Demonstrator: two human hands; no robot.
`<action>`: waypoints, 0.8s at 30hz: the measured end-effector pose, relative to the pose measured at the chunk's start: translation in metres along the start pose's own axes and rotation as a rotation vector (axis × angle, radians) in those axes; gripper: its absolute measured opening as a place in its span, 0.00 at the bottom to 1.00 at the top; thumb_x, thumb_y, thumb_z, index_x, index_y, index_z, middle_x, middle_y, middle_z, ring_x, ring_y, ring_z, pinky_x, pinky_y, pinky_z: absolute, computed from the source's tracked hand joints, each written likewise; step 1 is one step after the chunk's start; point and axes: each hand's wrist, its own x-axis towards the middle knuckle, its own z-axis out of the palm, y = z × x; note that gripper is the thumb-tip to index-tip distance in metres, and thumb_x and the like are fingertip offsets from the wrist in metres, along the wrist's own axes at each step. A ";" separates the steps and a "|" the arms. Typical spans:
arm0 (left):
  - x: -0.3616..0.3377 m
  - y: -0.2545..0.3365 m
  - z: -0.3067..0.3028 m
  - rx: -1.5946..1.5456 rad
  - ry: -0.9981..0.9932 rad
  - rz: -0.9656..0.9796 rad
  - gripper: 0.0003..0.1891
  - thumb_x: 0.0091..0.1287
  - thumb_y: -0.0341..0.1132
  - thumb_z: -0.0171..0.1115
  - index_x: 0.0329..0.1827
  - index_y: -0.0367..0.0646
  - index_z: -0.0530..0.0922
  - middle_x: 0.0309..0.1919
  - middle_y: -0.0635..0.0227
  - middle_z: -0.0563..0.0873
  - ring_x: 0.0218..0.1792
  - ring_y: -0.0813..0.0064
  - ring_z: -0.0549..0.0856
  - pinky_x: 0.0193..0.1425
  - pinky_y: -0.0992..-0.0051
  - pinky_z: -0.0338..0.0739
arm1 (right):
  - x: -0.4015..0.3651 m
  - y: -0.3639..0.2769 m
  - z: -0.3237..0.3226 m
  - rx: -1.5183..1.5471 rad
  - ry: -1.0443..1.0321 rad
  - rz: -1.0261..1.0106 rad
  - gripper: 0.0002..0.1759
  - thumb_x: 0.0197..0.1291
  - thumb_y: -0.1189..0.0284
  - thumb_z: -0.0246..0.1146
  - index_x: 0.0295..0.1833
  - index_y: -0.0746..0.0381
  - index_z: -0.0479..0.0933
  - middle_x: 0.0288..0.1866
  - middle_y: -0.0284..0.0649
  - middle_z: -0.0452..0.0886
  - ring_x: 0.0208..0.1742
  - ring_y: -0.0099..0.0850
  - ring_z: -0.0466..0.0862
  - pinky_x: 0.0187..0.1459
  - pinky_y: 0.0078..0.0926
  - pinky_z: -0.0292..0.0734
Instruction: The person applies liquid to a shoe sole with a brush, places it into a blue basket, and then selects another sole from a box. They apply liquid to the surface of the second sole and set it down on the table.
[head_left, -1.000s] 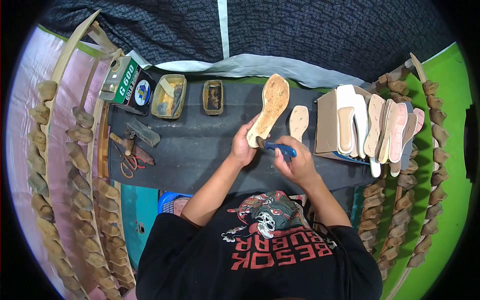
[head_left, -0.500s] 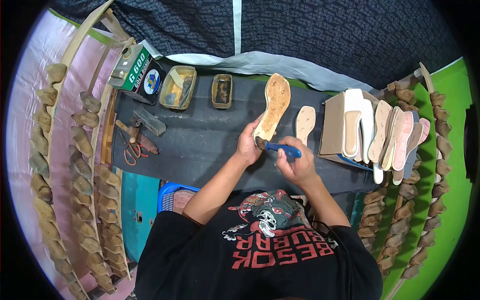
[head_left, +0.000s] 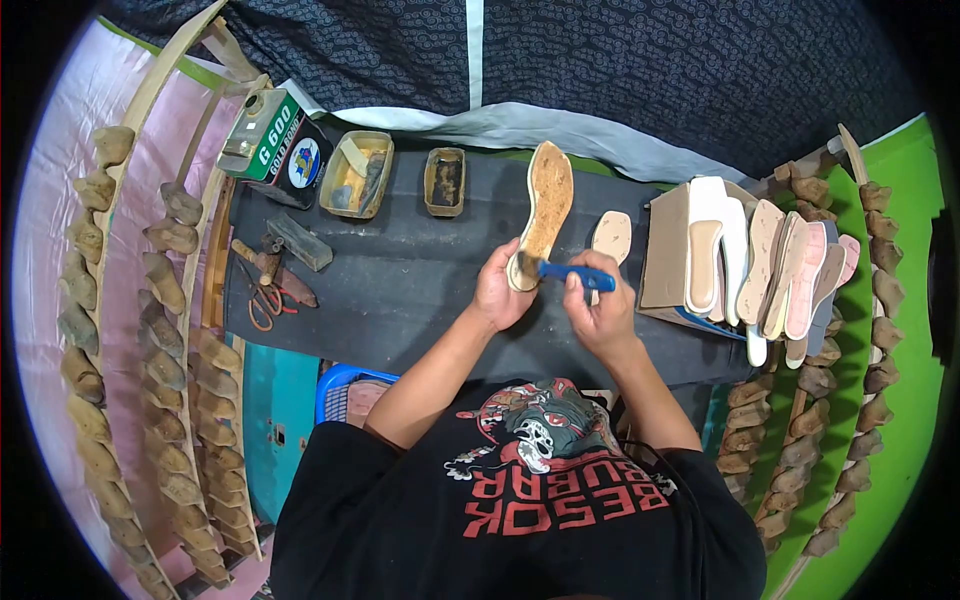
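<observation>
My left hand [head_left: 500, 290] grips a shoe insole [head_left: 549, 195] by its narrow end, holding it raised over the table. The insole has a brown, rough-looking face and a pale rim. In my right hand [head_left: 605, 315] is a brush with a blue handle [head_left: 572, 272]; its dark head lies against the insole's lower part, close to my left fingers. A second, pale insole [head_left: 612, 235] rests on the table just beyond my right hand, which partly covers it.
A cardboard box [head_left: 665, 240] packed with insoles stands at right. To the left are a G 600 can [head_left: 272, 150], two plastic tubs [head_left: 358, 175] [head_left: 445, 183], a hammer [head_left: 265, 262], scissors [head_left: 264, 303] and a dark block [head_left: 300, 243]. Racks of shoe lasts [head_left: 165, 330] flank the table.
The brush has moved slightly up and right along the insole, and its handle is now closer to level. The insole has shifted a little left and up.
</observation>
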 end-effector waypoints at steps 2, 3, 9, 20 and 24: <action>0.000 -0.002 0.000 -0.018 -0.026 -0.007 0.18 0.79 0.48 0.51 0.57 0.47 0.83 0.47 0.72 0.90 0.48 0.73 0.86 0.58 0.69 0.77 | 0.005 0.008 0.000 0.007 0.014 0.069 0.13 0.67 0.77 0.66 0.54 0.68 0.74 0.43 0.48 0.85 0.39 0.43 0.89 0.41 0.35 0.84; 0.000 -0.004 0.001 -0.026 -0.039 -0.010 0.18 0.79 0.48 0.51 0.57 0.47 0.83 0.48 0.72 0.90 0.48 0.74 0.86 0.58 0.69 0.77 | 0.006 0.009 -0.001 0.010 0.022 0.102 0.13 0.67 0.77 0.66 0.54 0.68 0.74 0.43 0.49 0.85 0.39 0.43 0.89 0.41 0.35 0.84; 0.006 -0.006 -0.002 -0.029 0.057 -0.027 0.19 0.79 0.48 0.51 0.56 0.46 0.84 0.46 0.70 0.91 0.48 0.70 0.86 0.59 0.66 0.77 | -0.002 -0.009 0.001 -0.013 -0.040 0.021 0.15 0.65 0.77 0.67 0.55 0.68 0.74 0.42 0.48 0.86 0.39 0.45 0.90 0.42 0.37 0.84; 0.002 -0.014 0.007 -0.041 0.053 -0.037 0.18 0.80 0.46 0.50 0.57 0.45 0.82 0.47 0.70 0.90 0.49 0.72 0.86 0.61 0.67 0.78 | 0.009 0.011 0.001 -0.018 0.055 0.079 0.12 0.66 0.78 0.67 0.52 0.68 0.75 0.40 0.47 0.85 0.37 0.44 0.89 0.40 0.36 0.83; 0.003 -0.008 0.003 -0.058 0.029 -0.057 0.18 0.78 0.46 0.52 0.59 0.45 0.83 0.50 0.70 0.90 0.52 0.72 0.87 0.63 0.67 0.77 | -0.001 -0.003 0.003 0.001 -0.012 -0.003 0.13 0.64 0.78 0.68 0.52 0.68 0.75 0.40 0.48 0.85 0.37 0.45 0.89 0.40 0.37 0.83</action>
